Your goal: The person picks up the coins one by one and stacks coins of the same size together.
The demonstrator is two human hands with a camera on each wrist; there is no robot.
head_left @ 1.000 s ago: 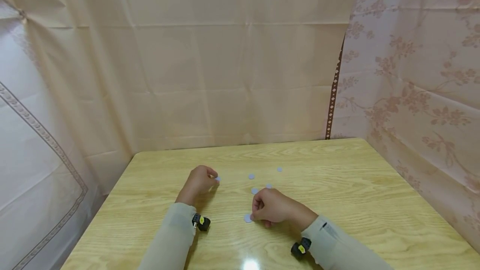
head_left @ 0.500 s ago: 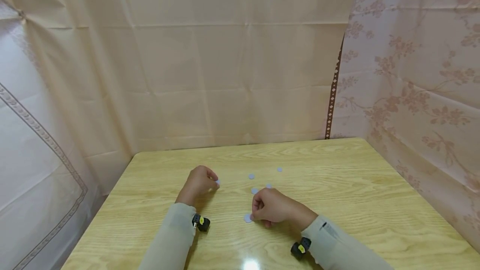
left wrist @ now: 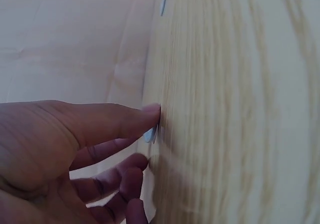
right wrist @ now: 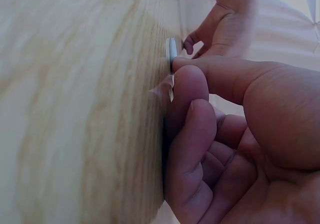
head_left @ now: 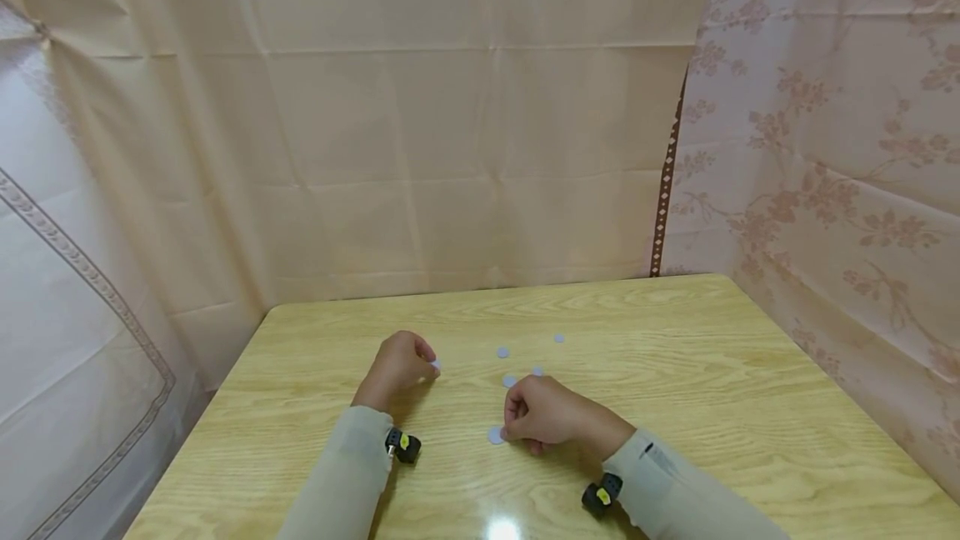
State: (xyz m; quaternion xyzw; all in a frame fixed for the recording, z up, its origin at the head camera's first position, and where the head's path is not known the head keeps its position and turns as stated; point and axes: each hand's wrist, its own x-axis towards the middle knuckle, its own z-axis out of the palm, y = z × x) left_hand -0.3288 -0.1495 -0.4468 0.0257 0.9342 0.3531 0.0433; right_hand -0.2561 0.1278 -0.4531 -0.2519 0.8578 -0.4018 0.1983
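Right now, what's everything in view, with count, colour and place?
Table: one, yellowish wood-grain, centre
Spread discs: four, pale grey, on the table
Left disc: one, pale grey, further left
Near disc: one, pale grey, nearest the camera
Back cloth: one, beige, background
Floral cloth: one, pinkish, right side
Bordered cloth: one, whitish, left side
Wrist devices: two, black and yellow, either side
Sleeves: two, pale, lower picture
Left hand: one, bare, pinching the left disc
Right hand: one, bare, touching the near disc
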